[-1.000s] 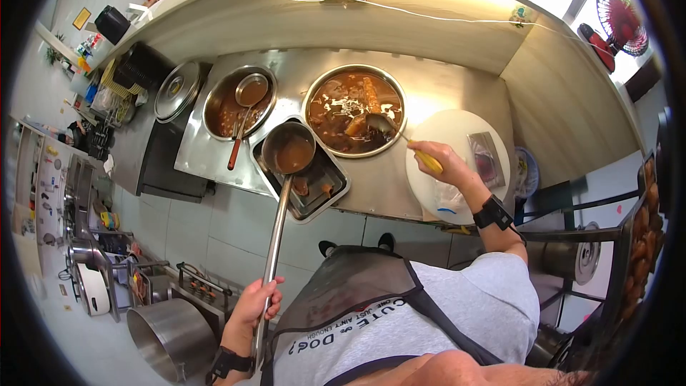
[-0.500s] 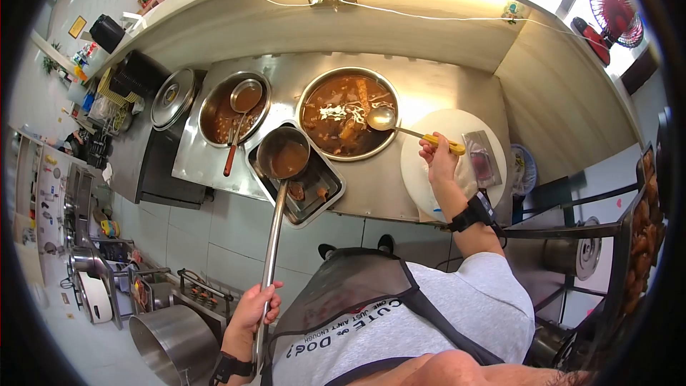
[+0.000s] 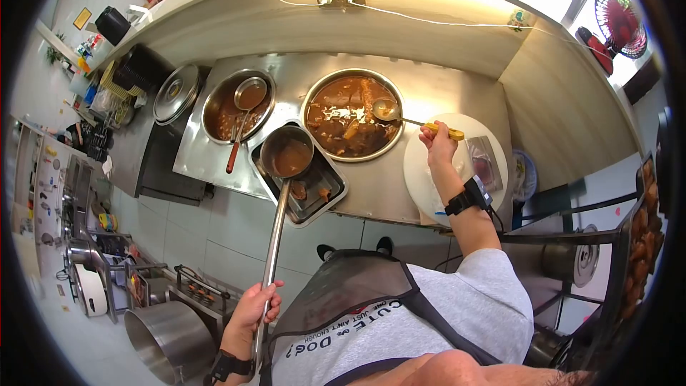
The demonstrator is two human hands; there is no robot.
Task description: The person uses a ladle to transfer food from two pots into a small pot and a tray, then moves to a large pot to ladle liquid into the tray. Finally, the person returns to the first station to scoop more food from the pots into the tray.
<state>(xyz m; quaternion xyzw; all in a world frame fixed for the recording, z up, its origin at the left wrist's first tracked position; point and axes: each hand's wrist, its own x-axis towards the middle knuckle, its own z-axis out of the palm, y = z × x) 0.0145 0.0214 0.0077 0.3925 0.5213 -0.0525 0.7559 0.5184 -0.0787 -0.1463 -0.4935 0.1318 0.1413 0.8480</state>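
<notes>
My left hand [image 3: 257,306] is closed around the long metal handle of a deep ladle [image 3: 277,232]. Its bowl holds brown broth and sits over a rectangular metal tray [image 3: 325,204] with a few brown pieces in it. In my right hand [image 3: 439,144] is the yellow handle of a ladle [image 3: 386,109], gripped with bent fingers. That ladle's shallow bowl lies at the right side of a round pot [image 3: 309,139] of brown broth, where pale strips and chunks float. Below my right hand is a round white board [image 3: 418,186].
Left of the big pot, a smaller pot [image 3: 207,129] holds broth and a red-handled strainer ladle [image 3: 236,146]. A metal lid [image 3: 176,93] rests farther left. A clear packet [image 3: 484,161] lies on the white board. A large steel pot [image 3: 168,343] stands at lower left.
The yellow-handled ladle's bowl has shifted slightly up and right within the pot, and my right hand has risen a little. My left hand keeps its hold on the long-handled ladle.
</notes>
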